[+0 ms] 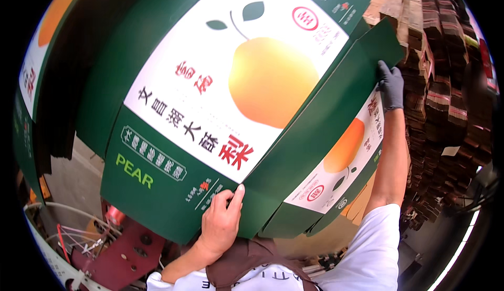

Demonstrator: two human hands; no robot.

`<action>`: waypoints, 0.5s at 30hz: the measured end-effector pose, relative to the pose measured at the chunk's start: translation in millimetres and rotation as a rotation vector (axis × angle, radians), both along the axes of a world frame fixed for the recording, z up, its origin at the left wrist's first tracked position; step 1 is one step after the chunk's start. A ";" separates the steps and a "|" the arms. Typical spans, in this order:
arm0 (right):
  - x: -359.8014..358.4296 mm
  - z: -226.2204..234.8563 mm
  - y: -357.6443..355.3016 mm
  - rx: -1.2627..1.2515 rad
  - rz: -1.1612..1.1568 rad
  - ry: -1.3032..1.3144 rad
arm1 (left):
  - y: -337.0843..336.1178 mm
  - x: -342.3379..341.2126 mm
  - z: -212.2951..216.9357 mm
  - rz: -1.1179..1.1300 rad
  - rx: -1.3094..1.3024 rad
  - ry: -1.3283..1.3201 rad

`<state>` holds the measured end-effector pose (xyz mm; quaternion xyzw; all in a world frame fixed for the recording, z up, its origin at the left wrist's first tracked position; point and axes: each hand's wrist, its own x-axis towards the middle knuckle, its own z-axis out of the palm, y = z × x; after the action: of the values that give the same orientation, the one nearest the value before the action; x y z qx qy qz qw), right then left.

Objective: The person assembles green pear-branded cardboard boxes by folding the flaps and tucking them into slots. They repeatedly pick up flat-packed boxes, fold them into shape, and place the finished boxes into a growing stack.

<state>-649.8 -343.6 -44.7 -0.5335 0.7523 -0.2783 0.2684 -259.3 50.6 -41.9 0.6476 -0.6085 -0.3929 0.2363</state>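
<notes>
A large green cardboard fruit box, mostly flattened, spreads across the middle in front of me. Its white panel shows a big yellow pear and two leaves, and a second printed side panel angles away on the right, along a fold. At the box's near edge my bare left hand is closed, fingers curled and thumb resting on the printed face. My right hand, in a dark grey glove, grips the far right edge by a green flap. Fingers behind the cardboard are hidden.
Tall stacks of flat cardboard stand on the right. Another green printed sheet curves along the left rim. Lower left is a dark red machine plate with hoses and wires. I wear a brown apron.
</notes>
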 end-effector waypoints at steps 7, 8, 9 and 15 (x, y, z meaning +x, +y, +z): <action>15.7 -4.9 1.7 -0.023 -0.029 -0.005 | -2.0 -3.7 -2.2 -0.029 0.035 -0.031; 12.8 -7.4 -0.7 -0.022 -0.030 0.007 | -1.0 -4.2 -3.4 -0.032 0.047 -0.028; 15.0 -8.3 -0.8 -0.018 -0.030 0.019 | -0.5 -3.8 -3.6 -0.036 0.042 -0.037; 20.0 -8.0 -0.1 -0.011 -0.029 0.047 | -0.8 -3.4 -6.5 -0.040 0.005 -0.051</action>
<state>-629.9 -343.6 -52.7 -0.5305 0.7644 -0.2735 0.2439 -262.7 49.8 -48.3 0.6459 -0.6262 -0.3822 0.2113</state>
